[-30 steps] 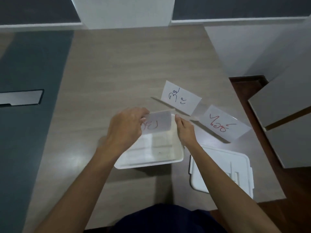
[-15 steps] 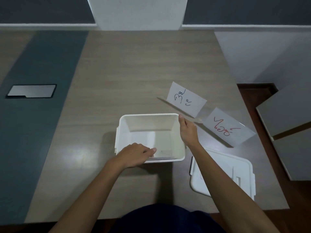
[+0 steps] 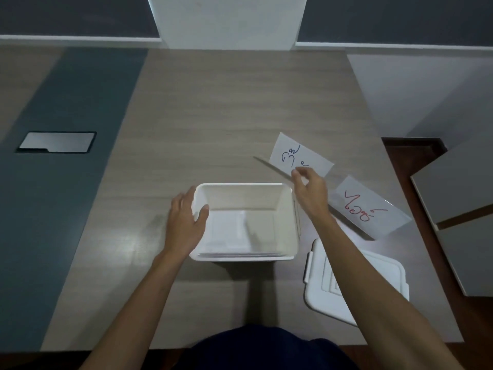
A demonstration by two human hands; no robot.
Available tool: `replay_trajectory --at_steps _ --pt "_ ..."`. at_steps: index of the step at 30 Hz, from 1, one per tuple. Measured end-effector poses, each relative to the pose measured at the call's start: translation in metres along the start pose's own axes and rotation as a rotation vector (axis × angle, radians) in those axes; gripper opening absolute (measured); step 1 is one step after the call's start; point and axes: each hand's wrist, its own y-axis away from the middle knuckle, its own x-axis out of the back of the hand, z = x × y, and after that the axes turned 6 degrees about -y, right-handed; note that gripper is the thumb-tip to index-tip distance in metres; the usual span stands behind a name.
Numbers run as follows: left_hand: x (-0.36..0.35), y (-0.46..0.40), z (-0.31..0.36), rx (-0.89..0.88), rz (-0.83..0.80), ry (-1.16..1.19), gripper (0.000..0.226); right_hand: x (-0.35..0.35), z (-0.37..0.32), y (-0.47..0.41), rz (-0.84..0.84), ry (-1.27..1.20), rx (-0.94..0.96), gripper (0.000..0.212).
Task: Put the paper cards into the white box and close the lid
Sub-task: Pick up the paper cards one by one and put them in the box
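The open white box (image 3: 289, 209) stands on the table in front of me, with white paper cards (image 3: 226, 236) lying flat on its bottom. My left hand (image 3: 184, 222) grips the box's left wall, thumb inside and fingers outside. A folded card with blue writing (image 3: 301, 156) stands just behind the box's right corner. My right hand (image 3: 310, 192) pinches that card's lower edge. A card with red writing (image 3: 368, 206) stands further right. The white lid (image 3: 373, 276) lies flat right of the box, partly under my right forearm.
A metal plate (image 3: 57, 141) is set into the dark strip on the table's left. The table's right edge (image 3: 416, 236) runs close past the red card and lid, and grey cabinets (image 3: 466, 196) stand beyond it. A white pillar (image 3: 226, 20) rises at the far end.
My left hand lowered a card into the box, came out and took hold of the left wall. My right hand left the box's right rim and reached back to the blue-written card.
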Motion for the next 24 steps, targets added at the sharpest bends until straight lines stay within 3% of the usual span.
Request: replay_trajectory --at_steps 5,8,12,20,24 --pt "-0.006 0.009 -0.014 0.075 -0.129 0.281 0.051 -0.001 0.002 -0.06 0.06 0.353 0.186 0.048" --pt "-0.007 0.01 -0.009 0.152 -0.146 0.436 0.048 -0.005 0.007 -0.087 -0.015 0.517 0.084 0.058" --pt "-0.007 0.006 -0.004 0.154 -0.151 0.463 0.049 -0.008 0.007 -0.101 -0.036 0.648 -0.027 0.053" --pt "-0.015 -0.013 0.0 0.133 -0.127 0.526 0.047 -0.002 -0.01 -0.085 0.081 0.324 0.068 0.027" --pt "-0.019 -0.019 -0.004 0.127 -0.139 0.554 0.046 0.008 -0.063 -0.058 0.214 0.069 0.306 0.017"
